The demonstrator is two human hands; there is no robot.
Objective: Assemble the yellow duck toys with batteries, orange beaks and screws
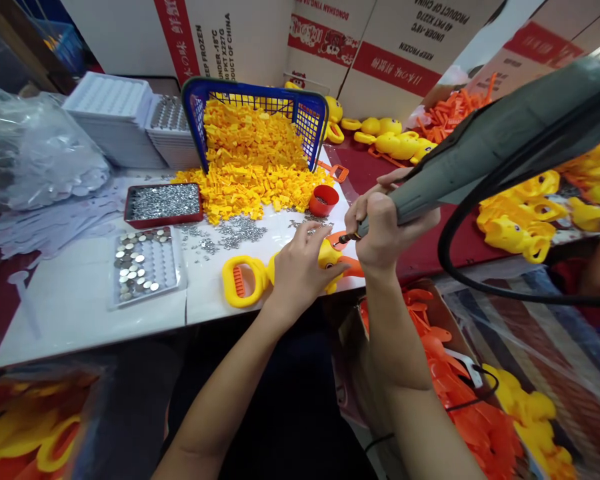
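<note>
A yellow toy duck (330, 253) with a ring handle lies on its side on the white worktop. My left hand (303, 263) is wrapped over its middle, pressing it to the surface. My right hand (387, 220) grips a grey-green electric screwdriver (430, 177). The tool's bit points down-left and reaches an orange piece at the duck's head; whether it touches a screw is too small to tell. Behind the duck stand a red cup (323, 201) of small metal parts and a heap of small yellow plastic pieces (255, 193).
A blue basket (193, 127) spills yellow pieces. To the left are a red tray of metal parts (164, 202), a coin-cell tray (147, 267) and stacked white trays (107, 120). Orange parts (445, 380) fill a box below right. A black cable (447, 247) loops at right.
</note>
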